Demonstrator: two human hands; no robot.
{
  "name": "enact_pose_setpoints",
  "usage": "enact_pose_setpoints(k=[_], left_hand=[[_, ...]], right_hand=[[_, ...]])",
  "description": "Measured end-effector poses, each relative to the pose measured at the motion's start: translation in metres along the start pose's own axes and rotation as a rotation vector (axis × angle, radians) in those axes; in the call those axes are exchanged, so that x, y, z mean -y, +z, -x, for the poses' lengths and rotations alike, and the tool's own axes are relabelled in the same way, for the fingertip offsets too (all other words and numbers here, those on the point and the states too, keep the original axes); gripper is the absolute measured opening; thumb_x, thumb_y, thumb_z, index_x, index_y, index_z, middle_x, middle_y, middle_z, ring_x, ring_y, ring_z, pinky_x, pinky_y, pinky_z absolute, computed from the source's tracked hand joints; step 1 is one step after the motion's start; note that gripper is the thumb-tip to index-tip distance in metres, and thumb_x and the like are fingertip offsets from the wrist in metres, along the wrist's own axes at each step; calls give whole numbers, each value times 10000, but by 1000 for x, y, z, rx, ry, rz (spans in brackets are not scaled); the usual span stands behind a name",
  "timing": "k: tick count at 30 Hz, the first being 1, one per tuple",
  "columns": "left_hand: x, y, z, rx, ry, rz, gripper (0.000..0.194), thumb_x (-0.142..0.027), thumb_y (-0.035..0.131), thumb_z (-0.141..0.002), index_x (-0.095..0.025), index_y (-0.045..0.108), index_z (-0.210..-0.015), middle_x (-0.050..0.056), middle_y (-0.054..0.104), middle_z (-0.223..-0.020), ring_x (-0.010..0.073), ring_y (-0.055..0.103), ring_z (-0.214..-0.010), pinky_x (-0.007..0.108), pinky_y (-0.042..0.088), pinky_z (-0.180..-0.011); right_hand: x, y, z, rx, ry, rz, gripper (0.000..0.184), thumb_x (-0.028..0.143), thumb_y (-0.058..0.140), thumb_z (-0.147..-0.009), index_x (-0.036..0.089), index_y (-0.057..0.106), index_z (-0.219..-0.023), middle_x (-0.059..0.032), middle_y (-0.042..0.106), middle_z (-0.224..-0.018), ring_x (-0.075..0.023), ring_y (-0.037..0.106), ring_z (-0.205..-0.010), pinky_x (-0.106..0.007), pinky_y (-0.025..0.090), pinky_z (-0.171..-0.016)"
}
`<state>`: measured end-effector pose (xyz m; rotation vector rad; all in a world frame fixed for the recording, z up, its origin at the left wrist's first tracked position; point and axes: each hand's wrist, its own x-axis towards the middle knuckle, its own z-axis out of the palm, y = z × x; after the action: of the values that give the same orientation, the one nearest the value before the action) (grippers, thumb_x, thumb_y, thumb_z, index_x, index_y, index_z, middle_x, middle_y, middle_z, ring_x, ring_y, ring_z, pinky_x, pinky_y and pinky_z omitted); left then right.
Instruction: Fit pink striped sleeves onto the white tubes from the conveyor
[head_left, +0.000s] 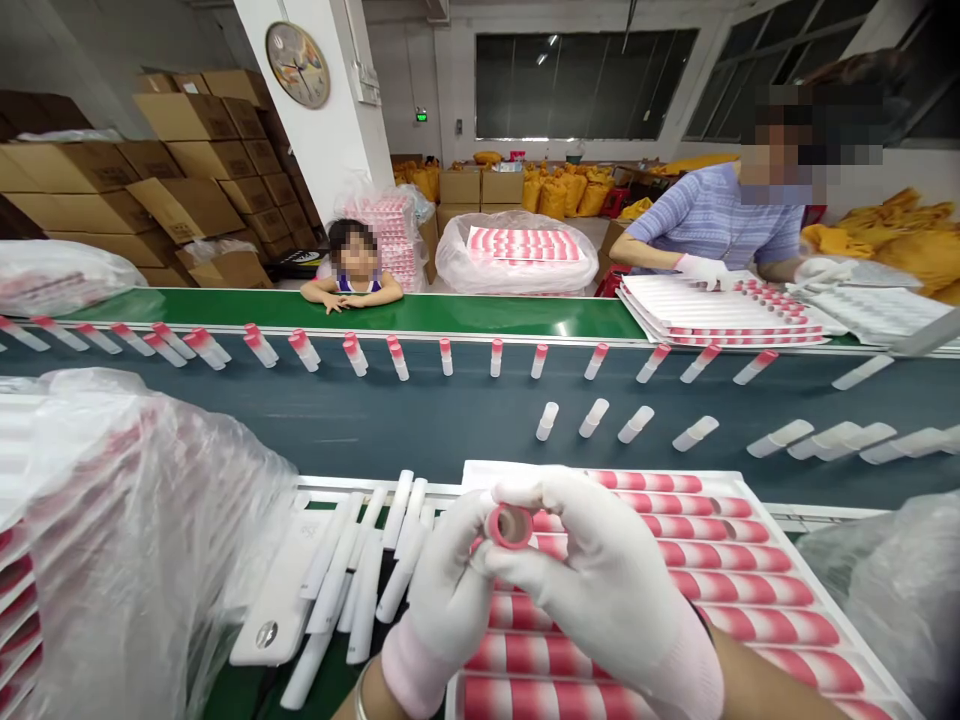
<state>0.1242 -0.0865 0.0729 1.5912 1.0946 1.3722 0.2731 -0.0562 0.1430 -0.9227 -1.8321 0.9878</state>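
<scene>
Both my hands wear white gloves and meet above a tray [851,640]. Between my fingertips is a small pink hollow cap [511,527], its round open end facing me. My left hand [448,575] grips it from the left, fingers closed. From the right, my right hand [600,575] pinches it between thumb and fingers. Rows of pink-and-white caps [742,588] lie on their sides in the tray under my hands. Left of my left hand, several white tubes [365,595] are piled loosely beside a white power bank-like device [281,590].
A conveyor belt [420,430] crosses ahead, carrying pink-topped tubes [446,357] and white ones [595,418]. Plastic-wrapped trays [157,530] stand left; clear plastic [892,580] lies right. Across the belt, a gloved co-worker [712,215] handles a tray, and another person [352,270] leans on the green ledge.
</scene>
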Motion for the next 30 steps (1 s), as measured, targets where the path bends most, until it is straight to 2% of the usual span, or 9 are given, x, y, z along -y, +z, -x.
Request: enact_pose_setpoints(k=[6, 11, 16, 18, 20, 22, 24, 26, 30], left_hand=[[-18, -4, 1, -59, 58, -54, 183, -245, 518, -941, -277, 652, -1061, 16, 685, -981, 165, 634, -884, 243, 515, -800], [-20, -6, 2, -46, -23, -200, 257, -211, 552, -924, -290, 625, -1157, 14, 700, -1076, 162, 655, -931, 239, 535, -836], [-20, -11, 7, -64, -108, -269, 507, -212, 536, -934, -328, 434, -1417, 23, 650, -1277, 181, 670, -1024, 246, 560, -836], [-22, -11, 4, -69, -155, -264, 556, -225, 547, -924, -308, 390, -1451, 34, 658, -1270, 192, 667, -1048, 260, 566, -842], [-20, -12, -8, -25, -216, -255, 527, -207, 566, -896, -272, 459, -1409, 46, 687, -1212, 201, 670, -1037, 279, 571, -834], [-7, -16, -30, 44, -255, -269, 426, -164, 595, -846, -253, 607, -1262, 36, 723, -1112, 198, 685, -970, 291, 568, -827], [19, -25, -62, 49, -295, -314, 320, -132, 647, -781, -244, 705, -1075, 14, 744, -1019, 188, 694, -903, 290, 557, -840], [55, -41, -100, -143, -394, -344, 264, -126, 702, -732, -210, 714, -982, 18, 752, -961, 192, 699, -900, 287, 552, -854], [127, -88, -174, -351, -486, -453, 162, -207, 649, -857, -122, 655, -994, 50, 721, -918, 176, 690, -824, 353, 559, -798]], right_hand=[[7, -8, -6, 86, -237, 8, 214, 51, 709, -757, 209, 600, -853, 83, 602, -738, -53, 576, -691, -156, 429, -675], [6, -9, -5, 102, -154, 65, 190, 108, 697, -786, 225, 604, -903, 65, 621, -811, -90, 582, -770, -209, 431, -720], [2, -3, -3, 78, -194, 89, 102, 114, 605, -841, 206, 585, -880, 50, 624, -798, -95, 573, -740, -232, 441, -700], [-4, 0, -6, 48, -203, 97, 94, 131, 600, -849, 205, 591, -905, 39, 636, -817, -102, 585, -748, -238, 461, -700], [-15, 3, -13, 52, -213, 149, 65, 158, 597, -866, 202, 604, -913, 18, 657, -846, -122, 612, -784, -254, 492, -725], [-31, 2, -22, 2, -279, 267, 128, 244, 611, -886, 187, 624, -1000, -32, 690, -943, -172, 648, -878, -302, 528, -794], [-47, -6, -30, -115, -351, 390, 384, 371, 628, -884, 141, 584, -1189, -109, 685, -1096, -225, 658, -983, -354, 548, -863], [-60, -21, -33, -265, -334, 466, 561, 440, 601, -891, 104, 495, -1326, -154, 654, -1186, -237, 662, -1018, -370, 560, -886], [-78, -55, -23, -416, -110, 561, 417, 358, 507, -928, 166, 527, -1299, -97, 694, -1103, -192, 693, -941, -330, 595, -825]])
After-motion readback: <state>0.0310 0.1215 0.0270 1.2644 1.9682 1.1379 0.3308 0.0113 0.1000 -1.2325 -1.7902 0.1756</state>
